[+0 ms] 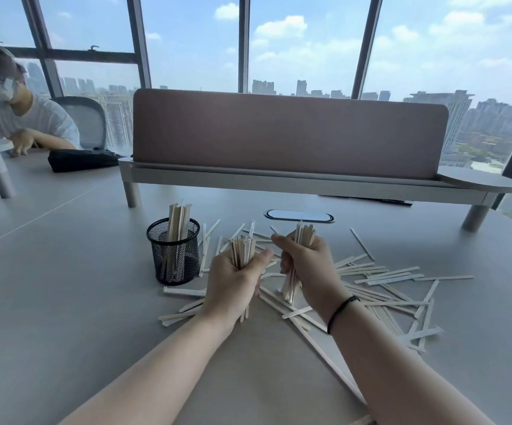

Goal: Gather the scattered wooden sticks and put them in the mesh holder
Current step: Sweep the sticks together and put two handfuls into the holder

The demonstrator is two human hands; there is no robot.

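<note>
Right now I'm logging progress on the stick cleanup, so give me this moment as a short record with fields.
left hand: closed around an upright bundle of wooden sticks
right hand: closed around a second bundle, black band on the wrist
mesh holder: black, upright, left of both hands, already holds some sticks
loose sticks: many scattered flat on the grey table, mostly right of and beneath the hands
progress: partly done; neither bundle is in the holder yet
</note>
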